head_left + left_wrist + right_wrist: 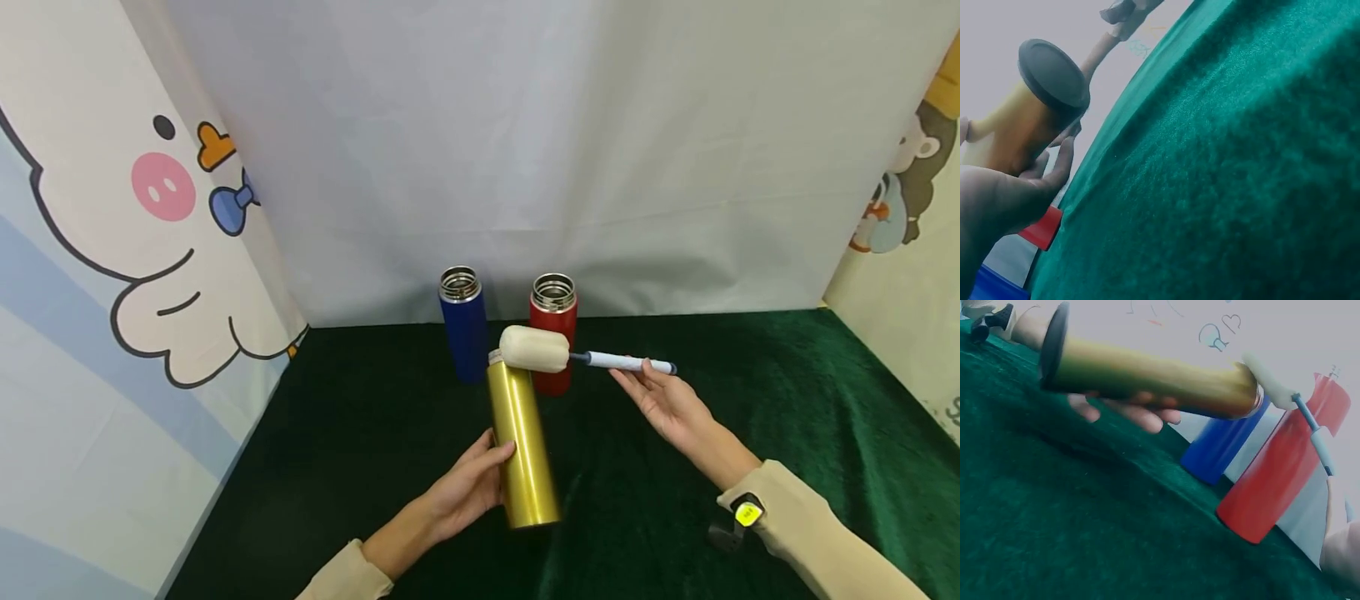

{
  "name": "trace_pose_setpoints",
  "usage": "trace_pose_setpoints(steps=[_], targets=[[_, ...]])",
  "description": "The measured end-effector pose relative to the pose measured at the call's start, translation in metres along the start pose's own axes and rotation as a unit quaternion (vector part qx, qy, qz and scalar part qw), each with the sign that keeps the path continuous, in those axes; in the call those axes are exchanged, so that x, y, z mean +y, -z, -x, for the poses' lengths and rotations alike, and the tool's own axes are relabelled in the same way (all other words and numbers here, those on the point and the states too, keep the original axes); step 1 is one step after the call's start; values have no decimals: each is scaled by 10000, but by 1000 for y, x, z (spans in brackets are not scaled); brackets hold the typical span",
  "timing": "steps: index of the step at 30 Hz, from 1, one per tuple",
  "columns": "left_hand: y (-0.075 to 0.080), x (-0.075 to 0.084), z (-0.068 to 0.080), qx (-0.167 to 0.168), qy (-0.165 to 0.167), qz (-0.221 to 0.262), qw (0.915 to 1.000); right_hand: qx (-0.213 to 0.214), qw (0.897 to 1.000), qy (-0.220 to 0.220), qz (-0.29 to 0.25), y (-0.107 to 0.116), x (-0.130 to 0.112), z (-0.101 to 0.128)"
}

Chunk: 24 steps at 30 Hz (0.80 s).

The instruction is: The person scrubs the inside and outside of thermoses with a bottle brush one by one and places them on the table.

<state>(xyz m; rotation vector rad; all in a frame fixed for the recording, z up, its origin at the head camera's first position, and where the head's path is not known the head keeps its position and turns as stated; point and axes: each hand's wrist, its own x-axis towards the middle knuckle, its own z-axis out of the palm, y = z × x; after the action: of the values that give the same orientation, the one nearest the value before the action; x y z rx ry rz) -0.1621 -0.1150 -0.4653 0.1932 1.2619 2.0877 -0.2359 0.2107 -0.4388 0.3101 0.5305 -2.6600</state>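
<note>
Over the middle of the desk (360, 433), the left hand (468, 496) grips a gold bottle (527, 450), probably stiff and slick, best held mid-body; the right hand (672, 408) pinches a brush (535, 348) by its handle, its soft-looking head perhaps touching the bottle's mouth.

Bright head view, glare streak along gold bottle (527, 442), soft shadows on backdrop (465, 133), hazy washed-out wrist views

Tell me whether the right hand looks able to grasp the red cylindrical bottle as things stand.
Probably not without letting go: the right hand holds a cream-headed, white-handled brush, whose rounded head crosses in front of the red cylindrical bottle in the head view.
</note>
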Motion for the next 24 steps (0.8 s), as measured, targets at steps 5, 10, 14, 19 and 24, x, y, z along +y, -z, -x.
trace_pose_setpoints(steps=[5,10,14,19,24], targets=[[0,-1,-2,81,-129,-25,9999,-215,9976,-249,612,14,-2,13],[1,-1,-5,106,-388,288,9988,-565,9843,-554,1577,30,-6,23],[2,1,-6,224,-403,336,9984,-768,9667,-624,2360,39,-10,25],[4,4,-5,319,-165,240,9991,-945,9588,-635,2603,45,-14,23],[4,4,-4,275,-54,184,9994,-893,9676,-578,2291,40,-14,17]])
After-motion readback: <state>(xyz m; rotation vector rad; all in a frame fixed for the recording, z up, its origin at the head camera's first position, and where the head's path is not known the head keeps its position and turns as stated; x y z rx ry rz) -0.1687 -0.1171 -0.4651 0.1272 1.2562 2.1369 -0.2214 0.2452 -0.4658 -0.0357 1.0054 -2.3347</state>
